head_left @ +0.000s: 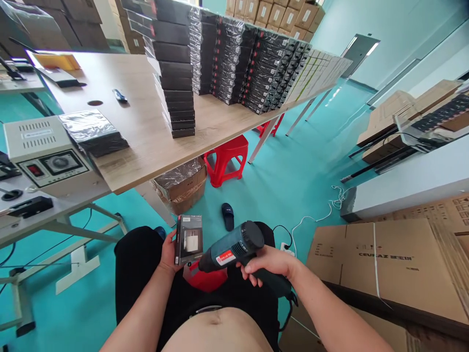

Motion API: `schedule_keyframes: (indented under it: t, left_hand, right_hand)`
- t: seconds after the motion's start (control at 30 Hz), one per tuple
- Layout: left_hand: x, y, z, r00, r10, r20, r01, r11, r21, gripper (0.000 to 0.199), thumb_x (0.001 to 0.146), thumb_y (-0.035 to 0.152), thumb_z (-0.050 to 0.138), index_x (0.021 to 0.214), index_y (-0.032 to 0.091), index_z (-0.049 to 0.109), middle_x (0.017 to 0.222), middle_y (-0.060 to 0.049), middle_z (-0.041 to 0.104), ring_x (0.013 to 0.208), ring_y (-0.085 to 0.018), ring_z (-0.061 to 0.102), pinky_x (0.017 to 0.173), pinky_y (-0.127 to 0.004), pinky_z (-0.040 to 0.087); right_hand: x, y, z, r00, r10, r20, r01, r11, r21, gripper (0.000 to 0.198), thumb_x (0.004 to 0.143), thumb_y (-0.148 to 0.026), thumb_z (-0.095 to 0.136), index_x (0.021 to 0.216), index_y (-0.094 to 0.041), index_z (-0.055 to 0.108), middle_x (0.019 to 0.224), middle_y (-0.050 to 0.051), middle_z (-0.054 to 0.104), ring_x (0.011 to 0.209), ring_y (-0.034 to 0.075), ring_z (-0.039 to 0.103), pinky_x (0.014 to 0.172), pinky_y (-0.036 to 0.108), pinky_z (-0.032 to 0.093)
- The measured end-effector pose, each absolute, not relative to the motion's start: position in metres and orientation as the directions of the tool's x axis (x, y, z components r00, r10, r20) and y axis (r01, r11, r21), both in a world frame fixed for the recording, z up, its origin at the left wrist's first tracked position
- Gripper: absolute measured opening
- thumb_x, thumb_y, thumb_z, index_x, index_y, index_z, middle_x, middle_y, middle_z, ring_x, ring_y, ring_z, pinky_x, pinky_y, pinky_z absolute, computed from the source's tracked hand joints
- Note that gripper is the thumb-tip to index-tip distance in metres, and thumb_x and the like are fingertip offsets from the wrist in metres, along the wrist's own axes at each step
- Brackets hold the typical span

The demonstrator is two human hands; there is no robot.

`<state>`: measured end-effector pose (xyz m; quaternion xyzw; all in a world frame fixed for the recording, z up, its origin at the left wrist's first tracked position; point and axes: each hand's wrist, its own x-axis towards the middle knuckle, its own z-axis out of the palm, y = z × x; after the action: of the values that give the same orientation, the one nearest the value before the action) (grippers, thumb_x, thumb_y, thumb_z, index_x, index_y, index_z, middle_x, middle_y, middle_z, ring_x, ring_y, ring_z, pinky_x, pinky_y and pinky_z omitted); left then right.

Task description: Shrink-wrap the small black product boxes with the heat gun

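My left hand (169, 252) grips a small black product box (189, 238) by its left side, over my lap. A picture of a pale device is printed on the box's face. In my right hand (269, 264) is a dark heat gun (234, 247) with a red and white label, my fingers wrapped about its handle. Its nozzle points left, close to the lower right corner of the box. Part of a red stool seat (207, 278) shows between my legs.
A wooden table (142, 161) ahead bears tall stacks of wrapped black boxes (234, 58). At left stands a beige machine (54, 151) with a dial. A red stool (227, 156) and a wrapped carton (183, 183) are under the table; flat cartons (381, 259) lie at right.
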<state>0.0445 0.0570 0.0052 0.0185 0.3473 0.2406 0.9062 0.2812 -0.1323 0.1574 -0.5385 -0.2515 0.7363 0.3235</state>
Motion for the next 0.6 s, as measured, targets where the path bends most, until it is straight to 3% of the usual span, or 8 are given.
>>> schedule_keyframes:
  t: [0.07, 0.2, 0.37, 0.5, 0.6]
  left_hand:
    - [0.046, 0.057, 0.002, 0.620, 0.496, -0.608, -0.447, 0.860, 0.246, 0.042, 0.083, 0.046, 0.059, 0.113, 0.017, 0.062, 0.096, -0.011, 0.072, 0.089, -0.029, 0.069, 0.081, -0.047, 0.055]
    - [0.053, 0.063, -0.013, 0.503, 0.563, -0.656, -0.504, 0.807, 0.307, 0.030, 0.084, 0.042, 0.062, 0.104, 0.020, 0.061, 0.092, -0.005, 0.070, 0.082, -0.023, 0.069, 0.082, -0.045, 0.055]
    - [0.058, 0.068, -0.031, 0.451, 0.524, -0.723, -0.498, 0.820, 0.283, 0.034, 0.084, 0.051, 0.058, 0.094, 0.019, 0.058, 0.094, -0.010, 0.067, 0.086, -0.028, 0.068, 0.075, -0.051, 0.057]
    - [0.054, 0.068, -0.030, 0.451, 0.498, -0.740, -0.526, 0.819, 0.230, 0.038, 0.081, 0.053, 0.060, 0.094, 0.017, 0.055, 0.096, -0.013, 0.064, 0.089, -0.030, 0.067, 0.075, -0.052, 0.057]
    - [0.052, 0.068, -0.026, 0.439, 0.464, -0.769, -0.540, 0.821, 0.187, 0.039, 0.081, 0.054, 0.061, 0.094, 0.019, 0.053, 0.097, -0.013, 0.062, 0.093, -0.031, 0.067, 0.071, -0.051, 0.058]
  right_hand:
    - [0.282, -0.142, 0.155, -0.151, 0.773, -0.617, -0.276, -0.632, -0.724, 0.030, 0.071, -0.025, 0.066, 0.097, -0.011, 0.066, 0.077, 0.006, 0.067, 0.057, 0.014, 0.063, 0.048, 0.023, 0.049]
    - [0.278, -0.150, 0.149, 0.141, 0.776, -0.615, -0.441, -0.507, -0.741, 0.029, 0.075, -0.027, 0.060, 0.100, -0.013, 0.064, 0.080, 0.005, 0.066, 0.060, 0.013, 0.063, 0.050, 0.023, 0.050]
    - [0.247, -0.142, 0.147, 0.002, 0.826, -0.564, -0.468, -0.497, -0.731, 0.030, 0.073, -0.025, 0.062, 0.099, -0.010, 0.065, 0.080, 0.007, 0.067, 0.057, 0.014, 0.062, 0.048, 0.023, 0.048]
    - [0.232, -0.131, 0.145, 0.181, 0.825, -0.535, -0.506, -0.388, -0.770, 0.030, 0.075, -0.028, 0.062, 0.100, -0.011, 0.065, 0.081, 0.006, 0.067, 0.060, 0.013, 0.063, 0.051, 0.024, 0.050]
    - [0.235, -0.131, 0.143, 0.208, 0.793, -0.573, -0.464, -0.436, -0.771, 0.030, 0.075, -0.028, 0.064, 0.099, -0.011, 0.065, 0.078, 0.007, 0.067, 0.059, 0.014, 0.062, 0.050, 0.024, 0.050]
